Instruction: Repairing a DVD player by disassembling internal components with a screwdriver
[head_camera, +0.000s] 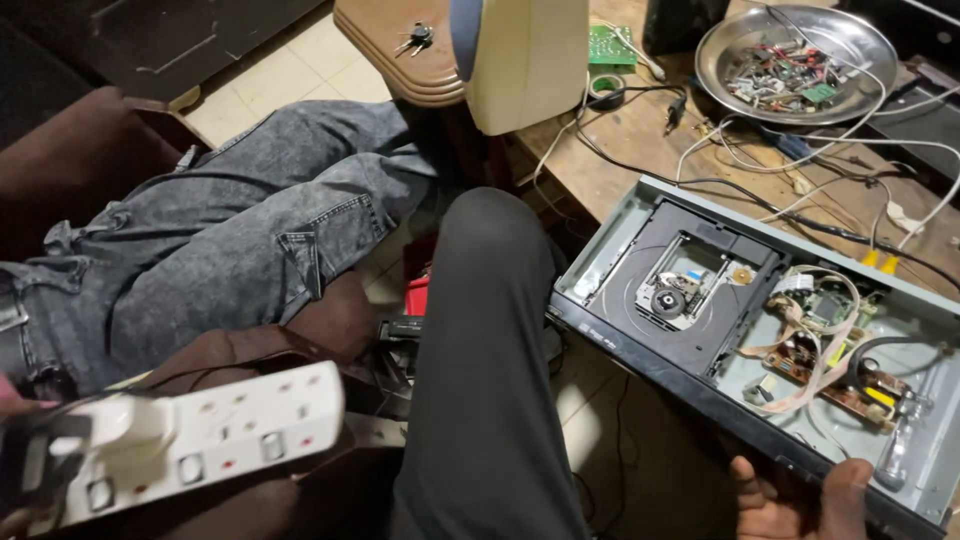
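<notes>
An opened disc player (640, 215) with its cover off lies tilted over the edge of a wooden workbench (620, 160), showing the disc tray, circuit boards and ribbon cables. My right hand (790, 500) grips its front edge from below, thumb over the rim. A white power strip (235, 425) with a black plug (40, 450) in it hovers at the lower left. My left hand (8, 405) is mostly out of frame there and appears to hold the strip's end. My leg in black trousers (485, 380) runs between the two.
Another person in grey jeans (230, 230) sits at the left. A metal bowl (720, 40) of electronic parts, a green circuit board (610, 45), a tape roll (605, 90) and tangled cables lie on the bench. Keys (415, 38) rest on a round wooden table.
</notes>
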